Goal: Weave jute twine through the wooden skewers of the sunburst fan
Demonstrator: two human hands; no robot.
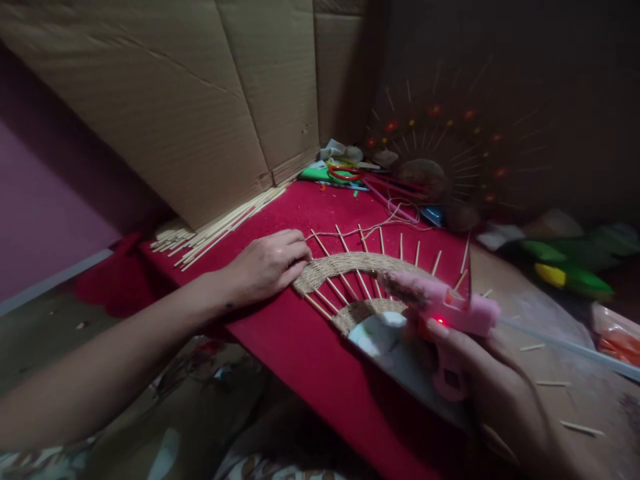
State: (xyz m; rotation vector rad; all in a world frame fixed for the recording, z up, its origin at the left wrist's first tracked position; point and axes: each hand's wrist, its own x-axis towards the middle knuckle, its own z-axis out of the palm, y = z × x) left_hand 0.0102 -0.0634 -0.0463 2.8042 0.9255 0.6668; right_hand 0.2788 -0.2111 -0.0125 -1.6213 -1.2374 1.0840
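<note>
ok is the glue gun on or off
On, it seems: a red light glows on the glue gun in the right hand.

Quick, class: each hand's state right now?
Left hand: fingers curled at the woven band; whether gripping can't be told.
Right hand: closed around the pink glue gun.

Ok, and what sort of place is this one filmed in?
Probably a small home craft corner: a pink glue gun in the right hand, a fan-shaped piece of sticks and woven cord on a red work surface, and loose thin sticks beside cardboard.
</note>
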